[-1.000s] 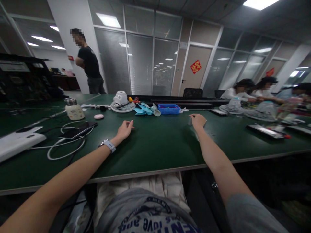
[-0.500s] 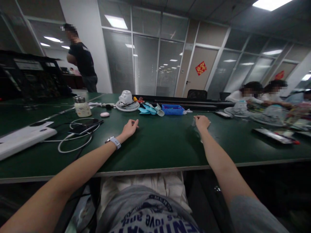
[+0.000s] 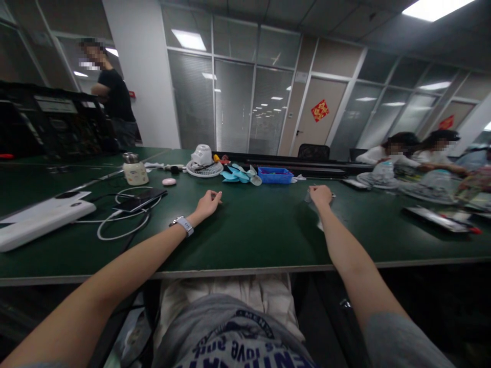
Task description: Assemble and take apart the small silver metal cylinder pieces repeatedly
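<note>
My left hand (image 3: 208,204), with a watch (image 3: 184,225) on the wrist, rests above the green table (image 3: 253,235) with its fingers curled together. Whatever may be between those fingers is too small or hidden to name. Further right, my right hand (image 3: 320,196) is closed on a clear plastic piece (image 3: 319,221), thin and bag-like, which hangs below the fingers and partly hides behind the wrist. Beyond the two hands, light-blue fan blades (image 3: 238,175) lie beside a blue basket (image 3: 274,175) with small items in it.
A white fan (image 3: 203,163), a pink oval object (image 3: 169,182) and a patterned bottle (image 3: 135,169) stand at back left. Nearer left are a phone (image 3: 141,199), white cables and a long white device (image 3: 46,225). Trays and clear-covered parts lie right, near seated people.
The view has shifted slightly, so the table things sit a little further right. The standing person at back left has moved left. Both my hands keep nearly the same pose.
</note>
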